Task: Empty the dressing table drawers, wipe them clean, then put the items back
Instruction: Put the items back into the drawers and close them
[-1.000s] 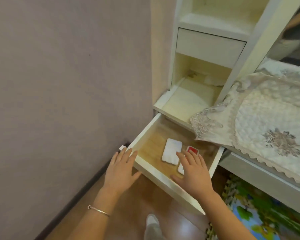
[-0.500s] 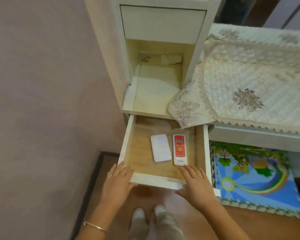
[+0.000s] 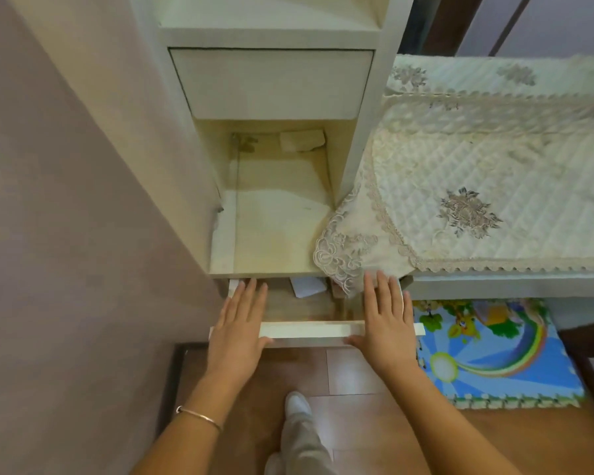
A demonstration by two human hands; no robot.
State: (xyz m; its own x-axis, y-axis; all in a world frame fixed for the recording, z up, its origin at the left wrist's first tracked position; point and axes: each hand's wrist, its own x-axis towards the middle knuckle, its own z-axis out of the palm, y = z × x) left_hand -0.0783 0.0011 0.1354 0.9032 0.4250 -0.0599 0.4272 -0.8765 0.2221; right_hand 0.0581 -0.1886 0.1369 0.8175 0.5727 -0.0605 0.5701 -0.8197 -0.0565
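both hands flat, fingers spread, gripping nothing: left hand and right hand on drawer front edge, white item inside far, lace cloth overhanging right

Drawer pushed nearly shut w/ both hands; remote now hidden

Between my flat hands, the drawer leaves only a narrow gap; the lace cloth overhangs it by my right fingers.
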